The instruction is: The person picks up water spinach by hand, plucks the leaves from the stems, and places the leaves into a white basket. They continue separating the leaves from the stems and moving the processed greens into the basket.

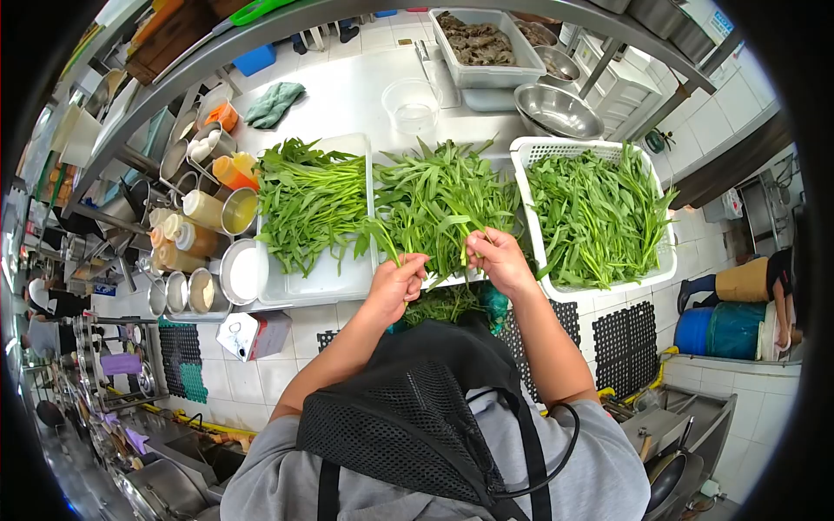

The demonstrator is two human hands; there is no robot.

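Note:
My left hand (pixel 397 286) is closed around a stem of leafy greens (pixel 392 252) that look like water spinach. My right hand (pixel 495 259) pinches a small bunch of water spinach stems (pixel 463 250), their leaves pointing away from me. Both hands are over the near edge of a middle pile of greens (pixel 443 187). To the left, cut greens (pixel 304 204) lie in a translucent plastic tub (pixel 300 288), leaving its near right part bare. More greens (pixel 595 217) heap up in a white perforated basket (pixel 525 195) on the right.
A clear round container (pixel 410 104), a green cloth (pixel 274 105) and a metal bowl (pixel 559 111) stand farther back on the steel table (pixel 347 87). Sauce bottles (pixel 201 209) and small pots line the left. An overhead shelf rail (pixel 365 19) crosses the top. Another person (pixel 747 282) is at right.

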